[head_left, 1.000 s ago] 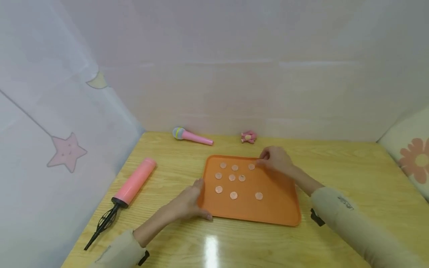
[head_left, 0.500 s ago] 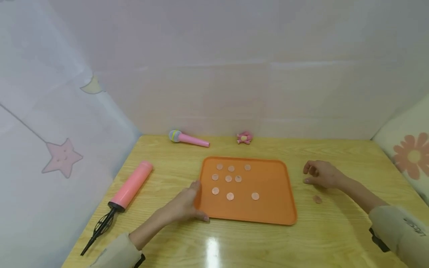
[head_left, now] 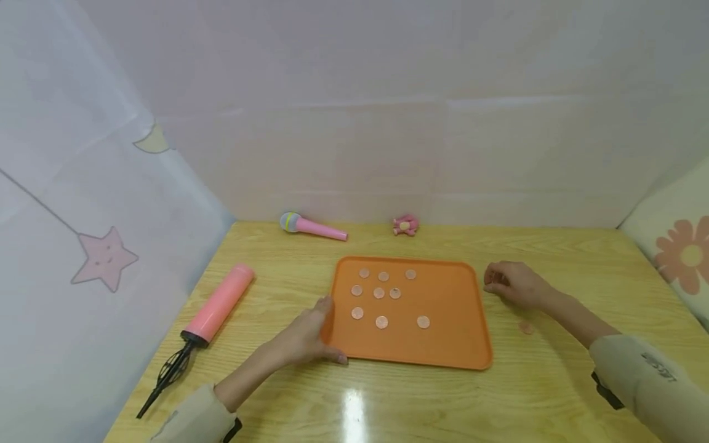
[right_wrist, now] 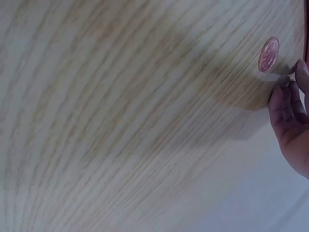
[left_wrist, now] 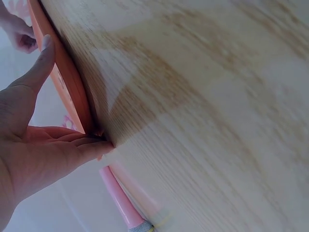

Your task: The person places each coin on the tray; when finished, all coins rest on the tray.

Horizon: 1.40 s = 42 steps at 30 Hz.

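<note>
An orange tray [head_left: 443,344] lies on the wooden table, with several round copper-coloured coins [head_left: 381,322] spread over its left and middle part. My left hand [head_left: 301,338] rests at the tray's left edge, thumb at the near side and fingers along the left side; in the left wrist view the fingers [left_wrist: 72,145] lie straight against the rim. Just off the tray's right edge, my right hand [head_left: 515,283] has curled fingers, with thumb and fingertips seeming to pinch a coin, mostly hidden. Another coin [right_wrist: 269,54] lies on the table beneath that hand.
A pink toy microphone [head_left: 314,226] and a small pink bear figure [head_left: 406,225] lie along the back of the table. At the left is a pink balloon pump [head_left: 218,304] with a black end. Cloth backdrops [head_left: 388,123] stand behind and at both sides.
From over the tray's back right, my right hand moved right to the table, uncovering a coin there, then came slightly back left. My left hand stayed at the tray's edge.
</note>
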Each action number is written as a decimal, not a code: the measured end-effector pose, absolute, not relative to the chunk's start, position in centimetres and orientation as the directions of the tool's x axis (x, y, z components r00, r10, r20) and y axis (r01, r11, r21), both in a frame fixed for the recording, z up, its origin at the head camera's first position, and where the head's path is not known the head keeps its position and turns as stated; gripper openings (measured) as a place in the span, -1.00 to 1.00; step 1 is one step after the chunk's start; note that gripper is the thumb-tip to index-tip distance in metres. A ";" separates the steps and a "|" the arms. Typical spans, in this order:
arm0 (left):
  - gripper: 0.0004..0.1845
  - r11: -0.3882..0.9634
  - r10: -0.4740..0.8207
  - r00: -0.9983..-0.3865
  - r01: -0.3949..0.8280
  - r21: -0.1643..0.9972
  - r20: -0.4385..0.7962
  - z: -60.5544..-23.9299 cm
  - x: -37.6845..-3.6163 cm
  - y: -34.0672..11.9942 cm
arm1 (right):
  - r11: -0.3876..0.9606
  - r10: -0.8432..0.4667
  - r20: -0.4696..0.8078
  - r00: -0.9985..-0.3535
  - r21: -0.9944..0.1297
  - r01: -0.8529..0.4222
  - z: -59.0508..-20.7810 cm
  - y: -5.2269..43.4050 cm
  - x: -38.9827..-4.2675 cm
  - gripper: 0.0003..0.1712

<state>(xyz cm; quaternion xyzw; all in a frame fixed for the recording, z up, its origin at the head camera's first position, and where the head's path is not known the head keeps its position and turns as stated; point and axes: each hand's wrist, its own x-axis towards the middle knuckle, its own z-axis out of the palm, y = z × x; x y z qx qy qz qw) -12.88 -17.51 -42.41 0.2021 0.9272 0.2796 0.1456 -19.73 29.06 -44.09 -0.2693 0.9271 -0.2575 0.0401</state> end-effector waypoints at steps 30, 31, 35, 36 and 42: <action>0.29 0.726 0.477 -0.872 0.318 0.609 -0.114 -42.3 -12.9 -17.6 | 0.656 -0.511 0.305 -0.804 -0.465 -0.594 -45.1 34.4 -13.5 -0.68; 0.30 0.728 0.474 -0.873 0.314 0.609 -0.116 -42.2 -12.9 -17.6 | 0.671 -0.495 0.293 -0.818 -0.469 -0.574 -45.0 34.5 -13.5 -0.69; 0.31 0.734 0.468 -0.875 0.310 0.605 -0.120 -42.1 -13.1 -17.5 | 0.736 -0.450 0.235 -0.861 -0.449 -0.507 -44.8 34.6 -13.7 -0.74; 0.31 0.737 0.467 -0.875 0.308 0.602 -0.124 -42.1 -13.2 -17.4 | 0.744 -0.447 0.224 -0.866 -0.444 -0.499 -44.8 34.6 -13.9 -0.75; 0.34 0.751 0.460 -0.872 0.283 0.597 -0.165 -42.0 -13.0 -17.4 | 0.757 -0.452 0.100 -0.886 -0.482 -0.440 -43.5 32.9 -16.5 -0.84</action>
